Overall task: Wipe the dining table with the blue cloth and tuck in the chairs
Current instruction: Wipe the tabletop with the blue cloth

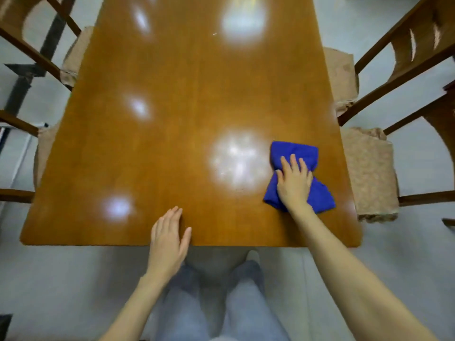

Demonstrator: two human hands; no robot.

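Observation:
The glossy brown dining table point(172, 124) fills the middle of the view, its near edge just in front of my legs. A bunched blue cloth point(295, 151) lies on its near right part, close to the right edge. My right hand point(294, 180) presses flat on the cloth with straight, spread fingers. My left hand point(168, 239) rests open on the table's near edge, fingers straight and pointing away from me. Two wooden chairs with beige seat cushions stand on the right, one near point(369, 173) and one far point(341, 75), both pulled out a little.
Two more wooden chairs stand on the left, a far one point(73, 57) and a near one point(41, 153), their cushions partly under the table. Pale tiled floor point(73, 279) surrounds the table. Bright light reflections spot the tabletop.

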